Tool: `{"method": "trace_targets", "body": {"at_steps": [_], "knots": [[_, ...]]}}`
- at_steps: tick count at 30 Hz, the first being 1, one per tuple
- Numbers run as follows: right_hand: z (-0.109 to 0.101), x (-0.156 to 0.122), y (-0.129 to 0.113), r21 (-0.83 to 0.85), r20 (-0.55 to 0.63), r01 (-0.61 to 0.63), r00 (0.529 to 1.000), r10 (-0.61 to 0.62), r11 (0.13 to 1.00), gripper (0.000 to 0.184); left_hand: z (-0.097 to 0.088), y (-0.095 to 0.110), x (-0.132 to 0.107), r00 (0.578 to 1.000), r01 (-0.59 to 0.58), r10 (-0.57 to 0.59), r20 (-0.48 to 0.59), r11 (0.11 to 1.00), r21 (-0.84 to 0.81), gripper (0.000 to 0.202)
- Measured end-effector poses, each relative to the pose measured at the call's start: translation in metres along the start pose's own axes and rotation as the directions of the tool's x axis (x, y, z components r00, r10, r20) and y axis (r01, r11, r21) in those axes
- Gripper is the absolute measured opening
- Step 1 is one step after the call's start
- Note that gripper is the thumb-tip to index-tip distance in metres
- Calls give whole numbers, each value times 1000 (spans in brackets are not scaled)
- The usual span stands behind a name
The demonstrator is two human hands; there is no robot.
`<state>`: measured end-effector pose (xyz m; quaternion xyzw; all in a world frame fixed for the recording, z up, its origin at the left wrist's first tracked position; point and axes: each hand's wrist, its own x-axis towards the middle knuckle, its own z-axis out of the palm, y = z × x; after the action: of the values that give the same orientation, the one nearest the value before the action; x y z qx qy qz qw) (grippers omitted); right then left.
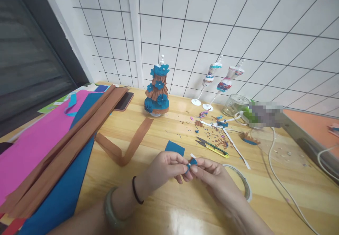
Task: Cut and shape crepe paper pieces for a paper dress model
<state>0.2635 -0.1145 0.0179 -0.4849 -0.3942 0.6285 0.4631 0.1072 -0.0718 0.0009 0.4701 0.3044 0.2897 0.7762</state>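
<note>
My left hand [162, 169] and my right hand [212, 176] meet over the wooden table [164, 206], both pinching a small blue felt flower [191, 163] with a white strip sticking out of it. A blue felt square [174, 147] lies just behind my left hand. A roll of tape [245, 184] rests beside my right wrist. Yellow-handled snips [213, 146] lie a little further back among cut scraps.
A mini mannequin dressed in brown and blue felt [158, 92] stands at the back, two bare ones [215, 83] to its right beside a glass jar [235, 104]. Pink, blue and brown felt sheets [47, 150] and a phone [124, 101] cover the left. A white cable [280, 182] crosses the right.
</note>
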Motion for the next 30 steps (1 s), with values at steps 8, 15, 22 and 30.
{"method": "trace_targets", "body": {"at_steps": [8, 15, 22, 30], "knots": [[-4, 2, 3, -4, 49, 24, 999, -23, 1000, 15, -4, 2, 3, 995, 100, -99, 11, 988, -115, 20], [-4, 4, 7, -98, -3, 106, 994, -106, 990, 14, 2, -5, 0, 995, -67, 77, -65, 987, 145, 18], [-6, 4, 4, -134, 5, 107, 994, -108, 985, 15, -1, -4, 3, 994, -43, 48, -94, 997, 59, 21], [-3, 4, 8, -157, -26, 162, 985, -168, 974, 23, 5, -5, 0, 989, -80, 101, -111, 981, 176, 16]]}}
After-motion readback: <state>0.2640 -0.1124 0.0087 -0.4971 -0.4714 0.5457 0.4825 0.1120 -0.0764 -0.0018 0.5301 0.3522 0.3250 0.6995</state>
